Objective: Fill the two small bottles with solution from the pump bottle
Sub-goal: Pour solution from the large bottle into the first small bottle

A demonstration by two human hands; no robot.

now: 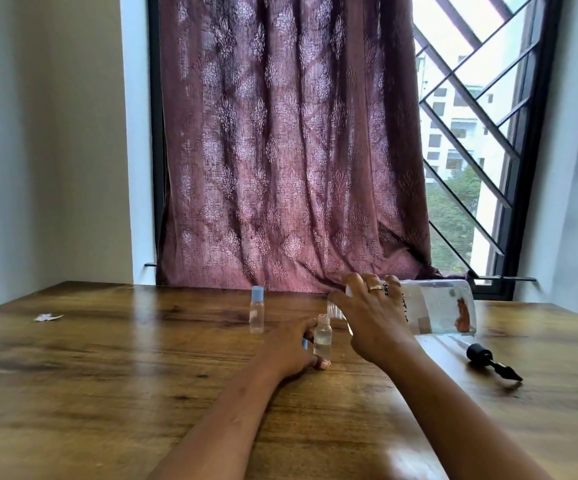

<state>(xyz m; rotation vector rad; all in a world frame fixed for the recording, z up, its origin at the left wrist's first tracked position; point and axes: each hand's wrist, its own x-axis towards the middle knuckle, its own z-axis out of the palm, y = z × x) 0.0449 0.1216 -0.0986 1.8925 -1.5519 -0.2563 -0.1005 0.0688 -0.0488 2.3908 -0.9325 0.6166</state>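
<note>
Pour in hand, judged from the tilt. Uncapped small bottle stands upright on the counter, part-filled with clear liquid, with the left hand curled round its lower side. Pump bottle is held near horizontal by the right hand, which grips its shoulder; its open neck sits just above the small bottle's mouth. Capped small bottle stands beyond the left hand, apart from it. Pump head lies on the counter outboard of the right hand. Next move probably calls for a slow tilt and a steady neck, since the narrow mouth risks a spill. No stream is discernible, and the right hand hides part of the neck. Fill level of the capped bottle is unclear. A blue sliver behind the left fingers may be the cap; cannot confirm.
</note>
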